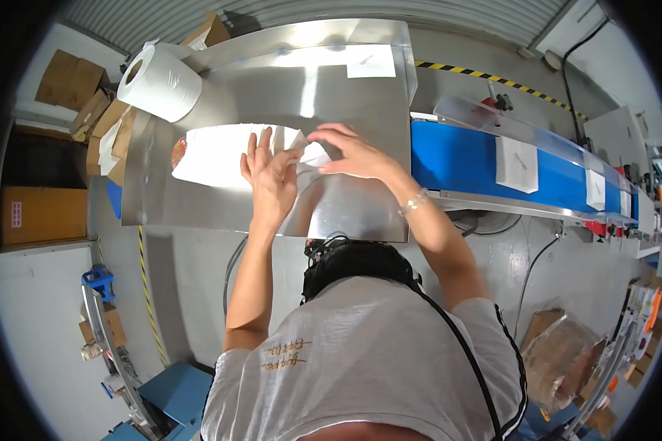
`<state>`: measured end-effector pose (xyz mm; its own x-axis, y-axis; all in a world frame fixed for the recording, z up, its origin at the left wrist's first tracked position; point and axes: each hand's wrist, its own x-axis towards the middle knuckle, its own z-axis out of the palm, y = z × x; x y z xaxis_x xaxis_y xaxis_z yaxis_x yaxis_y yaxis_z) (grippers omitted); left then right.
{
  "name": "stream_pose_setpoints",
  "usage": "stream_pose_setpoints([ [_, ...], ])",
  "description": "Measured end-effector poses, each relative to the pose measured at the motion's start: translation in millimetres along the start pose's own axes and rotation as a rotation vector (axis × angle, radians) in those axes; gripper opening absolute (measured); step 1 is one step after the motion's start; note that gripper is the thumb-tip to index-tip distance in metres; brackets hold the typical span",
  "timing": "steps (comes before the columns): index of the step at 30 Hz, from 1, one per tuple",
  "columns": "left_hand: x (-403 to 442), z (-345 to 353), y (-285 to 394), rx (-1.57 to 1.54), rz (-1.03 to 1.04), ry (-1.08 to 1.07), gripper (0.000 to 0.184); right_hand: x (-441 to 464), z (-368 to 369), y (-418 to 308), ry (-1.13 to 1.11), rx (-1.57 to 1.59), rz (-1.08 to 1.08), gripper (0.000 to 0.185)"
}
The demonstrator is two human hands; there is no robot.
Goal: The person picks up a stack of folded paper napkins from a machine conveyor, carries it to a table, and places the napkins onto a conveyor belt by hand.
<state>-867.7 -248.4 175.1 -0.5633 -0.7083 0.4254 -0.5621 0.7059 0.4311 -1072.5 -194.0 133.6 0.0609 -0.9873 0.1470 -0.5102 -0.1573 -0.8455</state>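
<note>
On the steel table lies a long white pack of folded paper-like sheets point(217, 156), with a red patterned patch at its left end. My left hand point(271, 176) is on the right part of the pack, two fingers stretched over its top and the index finger and thumb drawn together at the end. A loose white flap point(315, 154) sticks out there. My right hand point(353, 153) is beside the flap, with fingers and thumb apart around it. Whether the right fingertips touch the flap is hard to tell.
A big white roll point(165, 84) stands at the table's point(272, 92) back left. A flat white piece point(370, 61) lies at the back right. On the right, a blue conveyor belt point(456, 158) carries several white packs point(517, 163) behind a clear guard. Cardboard boxes point(70, 81) are on the left.
</note>
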Motion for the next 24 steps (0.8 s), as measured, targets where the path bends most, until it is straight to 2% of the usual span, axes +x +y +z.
stream_pose_setpoints([
  [3, 0, -2, 6, 0.028, -0.051, 0.062, 0.031, 6, 13, 21, -0.007, -0.212, -0.09, 0.06],
  [4, -1, -2, 7, 0.04, -0.086, 0.101, 0.033, -5, 9, 18, 0.063, -0.04, -0.07, 0.053],
  [7, -6, 0, -11, 0.0, -0.068, 0.097, 0.038, -45, -5, 42, 0.217, 0.47, 0.278, 0.045],
  [9, -7, 0, -13, 0.01, -0.076, 0.1, 0.035, -74, -29, 47, 0.495, 0.386, 0.409, 0.043],
  [11, -7, 2, -15, -0.025, -0.086, 0.11, 0.035, -106, -67, 68, 0.561, -0.032, 0.647, 0.043],
  [13, -6, 3, -14, 0.0, -0.075, 0.13, 0.034, -138, -96, 100, 0.673, -0.17, 0.807, 0.044],
  [15, -6, 4, -14, 0.011, -0.063, 0.137, 0.033, -151, -107, 93, 0.853, -0.467, 0.821, 0.046],
  [18, -7, 8, -13, 0.062, -0.033, 0.157, 0.032, -137, -93, 76, 1.018, -1.271, 0.587, 0.044],
  [20, -7, 9, -13, 0.059, -0.015, 0.153, 0.031, -113, -82, 58, 0.805, -0.823, 0.381, 0.047],
  [22, -7, 6, -14, 0.058, 0.012, 0.134, 0.029, -72, -58, 23, 0.463, -0.066, 0.308, 0.052],
  [23, -7, 4, -13, 0.057, 0.029, 0.119, 0.027, -49, -41, 8, 0.317, 0.07, 0.308, 0.052],
  [24, -6, 3, -13, 0.056, 0.046, 0.106, 0.026, -31, -27, -4, 0.215, 0.065, 0.237, 0.052],
])
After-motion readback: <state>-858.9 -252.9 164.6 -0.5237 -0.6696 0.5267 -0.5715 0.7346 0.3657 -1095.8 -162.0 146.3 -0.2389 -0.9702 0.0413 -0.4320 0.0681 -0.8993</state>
